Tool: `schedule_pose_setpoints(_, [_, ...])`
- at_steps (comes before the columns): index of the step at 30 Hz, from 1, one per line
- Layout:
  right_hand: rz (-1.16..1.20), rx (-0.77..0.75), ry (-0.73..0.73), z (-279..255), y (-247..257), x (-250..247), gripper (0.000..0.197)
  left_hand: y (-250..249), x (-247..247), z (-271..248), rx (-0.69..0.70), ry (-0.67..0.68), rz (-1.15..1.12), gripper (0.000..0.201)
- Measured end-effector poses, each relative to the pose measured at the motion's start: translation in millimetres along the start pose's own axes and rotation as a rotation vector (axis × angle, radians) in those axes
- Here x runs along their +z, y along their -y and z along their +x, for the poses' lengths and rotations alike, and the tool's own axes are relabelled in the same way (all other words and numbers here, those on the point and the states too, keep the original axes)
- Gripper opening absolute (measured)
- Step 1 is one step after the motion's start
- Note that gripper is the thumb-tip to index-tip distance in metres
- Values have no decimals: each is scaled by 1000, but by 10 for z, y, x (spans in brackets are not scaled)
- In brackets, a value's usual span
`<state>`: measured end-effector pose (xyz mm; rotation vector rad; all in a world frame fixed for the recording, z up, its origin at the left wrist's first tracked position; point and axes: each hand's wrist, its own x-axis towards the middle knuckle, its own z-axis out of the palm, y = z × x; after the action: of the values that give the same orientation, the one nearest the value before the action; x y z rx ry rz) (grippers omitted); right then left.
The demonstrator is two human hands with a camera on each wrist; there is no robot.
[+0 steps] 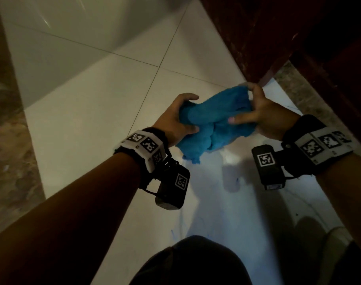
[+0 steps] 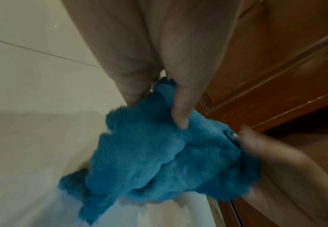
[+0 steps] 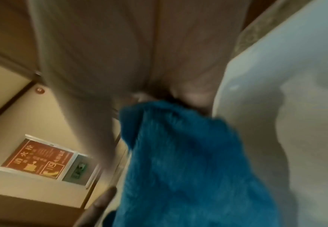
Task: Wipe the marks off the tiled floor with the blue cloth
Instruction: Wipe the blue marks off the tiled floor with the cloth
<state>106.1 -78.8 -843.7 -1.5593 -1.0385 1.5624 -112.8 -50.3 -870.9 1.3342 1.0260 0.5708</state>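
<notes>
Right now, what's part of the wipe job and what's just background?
Job:
- blue cloth, held off the floor
- left hand, grips it
- right hand, pinches it
- tiled floor, blue marks

Background:
- wooden door
- fire hydrant sign

Setting: indoor corridor or lobby of a public building, dimly lit. Evidence: large glossy white floor tiles (image 1: 105, 112) with a mottled stone border (image 1: 8, 153), dark red-brown wooden door (image 1: 288, 38), and a red fire-hydrant sign (image 3: 36, 159) beside a green exit sign (image 3: 78, 169) on the cream wall.
</notes>
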Motion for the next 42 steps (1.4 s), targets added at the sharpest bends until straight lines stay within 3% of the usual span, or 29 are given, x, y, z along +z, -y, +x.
schedule_pose_setpoints(2, [-185, -27, 65, -5, -12, -48, 88, 3, -59, 12, 13, -119, 165, 40])
schedule_pose_setpoints(3, [-282, -40, 57, -8, -16, -57, 92, 19, -86, 21, 14, -152, 262, 32])
schedule_pose_setpoints(6, [-450, -121, -50, 29, -60, -56, 69, 107, -135, 40, -60, -173, 379, 16])
schedule_pose_setpoints(8, [-411, -150, -120, 60, -115, -37, 48, 118, -131, 20, -101, -193, 361, 10])
schedule_pose_setpoints(11, [-338, -177, -216, 76, -167, -2, 27, 111, -154, -4, -101, -191, 316, 29])
schedule_pose_setpoints(13, [-262, -188, -167, 65, -134, 1, 20, 113, -195, -6, -108, -137, 317, 50])
schedule_pose_setpoints(14, [-250, -185, -96, 60, -106, -3, 27, 109, -220, -9, -115, -115, 401, 55])
schedule_pose_setpoints(16, [-389, -199, 51, 58, -55, -21, 45, 97, -241, -26, -120, -125, 601, 51])
schedule_pose_setpoints(17, [-567, -222, 80, 67, -47, -25, 45, 88, -239, -38, -114, -146, 664, 45])
schedule_pose_setpoints(19, [-855, -281, 13, 101, -79, -38, 38, 71, -238, -49, -64, -187, 700, 32])
schedule_pose_setpoints(22, [-940, -323, -115, 99, -101, -46, 26, 44, -242, -54, -51, -206, 695, 23])
schedule_pose_setpoints(24, [-983, -356, -116, 67, -94, -18, 21, 54, -245, -40, -81, -195, 673, 23])
schedule_pose_setpoints(26, [-948, -402, -138, 76, -118, -12, 34, 48, -239, -52, -137, -176, 618, 20])
schedule_pose_setpoints(30, [-777, -287, -249, 67, -140, 50, 27, 44, -212, -67, -150, -163, 517, 28])
schedule_pose_setpoints(33, [-689, -220, -263, 86, -194, 166, 25, 28, -150, -66, -163, -211, 290, 21])
schedule_pose_setpoints(35, [-608, -173, -250, 95, -221, 261, 16, 0, -78, -84, -243, -217, 90, 19])
schedule_pose_setpoints(39, [-359, -62, 10, 35, -193, 489, 8, -51, 58, -101, -332, -167, -160, 27])
schedule_pose_setpoints(42, [-377, -13, 194, 0, -152, 556, 26, -26, 80, -101, -331, -143, -170, 39])
